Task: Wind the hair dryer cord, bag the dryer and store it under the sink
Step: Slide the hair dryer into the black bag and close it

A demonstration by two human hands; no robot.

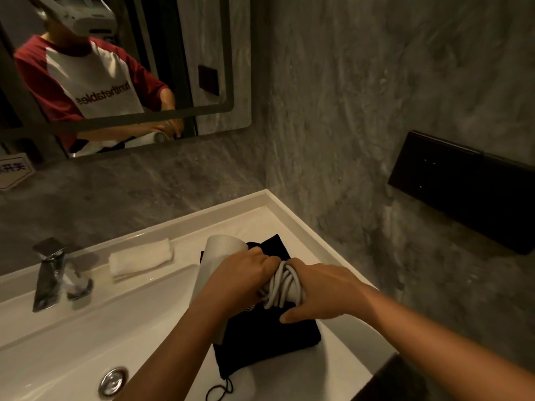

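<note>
White hair dryer (215, 264) over the black bag (278, 340), right end of the counter (254, 224) | left hand (246, 273) gripping the dryer | right hand (324, 293) wrapped round the coiled cord (282, 287), fingers curled tight

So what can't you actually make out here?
All head view.
- Plug of the cord: unseen, perhaps under the right hand.
- Handle of the dryer: covered by cord loops and the left hand.
- Space under the sink: below the frame's edge.
- Wall sign: cut off at the left edge.
</note>
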